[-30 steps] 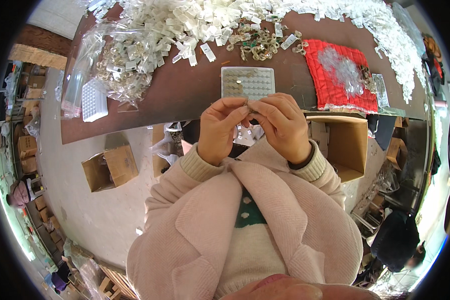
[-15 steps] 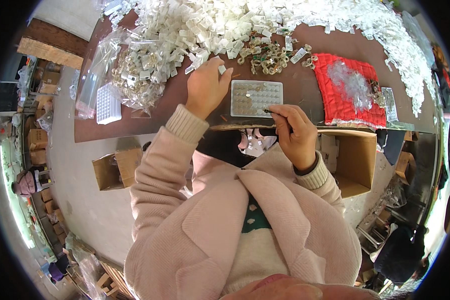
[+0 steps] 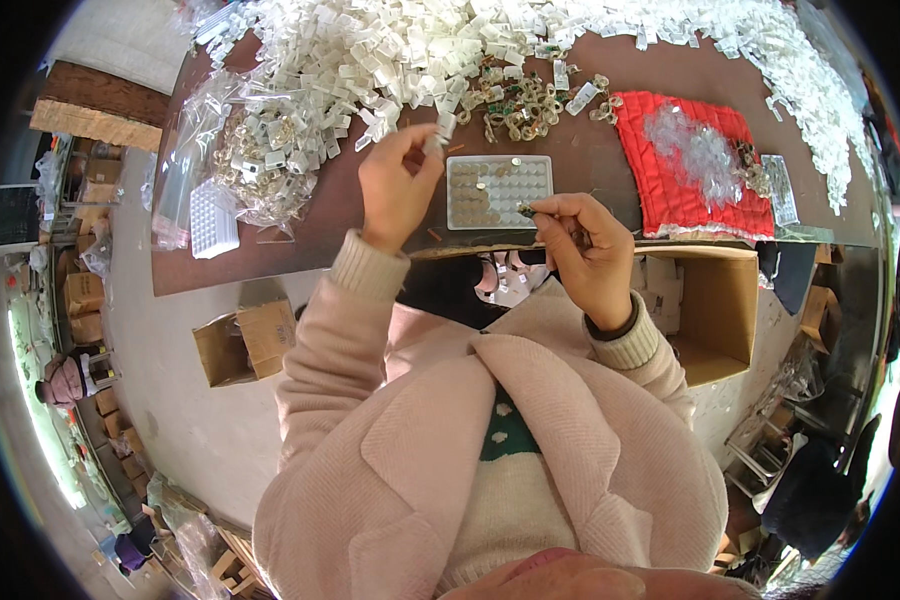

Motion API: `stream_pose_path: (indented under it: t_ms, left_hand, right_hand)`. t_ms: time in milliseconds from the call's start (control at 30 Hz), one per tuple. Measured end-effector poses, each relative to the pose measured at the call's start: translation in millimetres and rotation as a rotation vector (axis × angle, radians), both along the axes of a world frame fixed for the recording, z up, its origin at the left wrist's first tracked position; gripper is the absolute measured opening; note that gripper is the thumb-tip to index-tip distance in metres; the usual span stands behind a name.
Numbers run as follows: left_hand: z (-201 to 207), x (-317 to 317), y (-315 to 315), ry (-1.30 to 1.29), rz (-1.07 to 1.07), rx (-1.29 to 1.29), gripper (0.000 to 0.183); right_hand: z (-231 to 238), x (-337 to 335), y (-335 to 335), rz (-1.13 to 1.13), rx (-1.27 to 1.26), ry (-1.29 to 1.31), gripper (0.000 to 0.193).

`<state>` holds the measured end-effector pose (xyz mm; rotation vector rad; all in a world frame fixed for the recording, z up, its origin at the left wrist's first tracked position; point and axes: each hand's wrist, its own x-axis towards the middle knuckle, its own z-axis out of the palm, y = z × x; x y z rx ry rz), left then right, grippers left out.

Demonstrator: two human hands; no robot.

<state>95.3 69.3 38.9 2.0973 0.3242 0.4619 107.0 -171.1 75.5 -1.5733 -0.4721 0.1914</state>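
My left hand (image 3: pixel 398 190) is raised over the table, thumb and fingers pinching a small white plastic housing (image 3: pixel 444 128). To its right lies a shallow translucent tray (image 3: pixel 549 190) with rows of round pockets; small round silvery pieces fill part of its left side. At the tray's near right corner, my right hand (image 3: pixel 592 245) pinches a tiny part (image 3: pixel 526 209) with green and metallic bits; its exact kind is too small to make out. Just beyond the tray is a loose pile of green boards with coiled clear leads (image 3: pixel 520 108).
A large heap of white plastic housings (image 3: pixel 400 60) covers the table's far side. At left are a clear bag of parts (image 3: pixel 280 150) and a stack of white pocketed trays (image 3: pixel 213 225). A red quilted cloth (image 3: pixel 645 180) lies at right. Below the edge stands a cardboard box (image 3: pixel 730 320).
My left hand has drawn back from the heap's edge, now showing the white housing upright in its fingers. My right hand stays at the tray's corner. The view has shifted slightly.
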Motion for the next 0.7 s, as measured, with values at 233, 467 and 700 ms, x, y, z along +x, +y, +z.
stream_pose_path:
  t_ms: [233,467,700]
  left_hand:
    - [14,-68,-53,-0.361,-0.202,-1.139,0.018]
    - [19,-78,-56,-0.515,-0.334,-1.134,0.017]
    - [12,-80,-58,-0.619,-0.331,-0.960,0.020]
  right_hand:
    - [14,-13,31,0.046,0.058,-0.131,0.016]
    - [27,-24,40,0.048,0.035,-0.284,0.017]
    - [24,-25,34,0.145,0.073,-0.159,0.022]
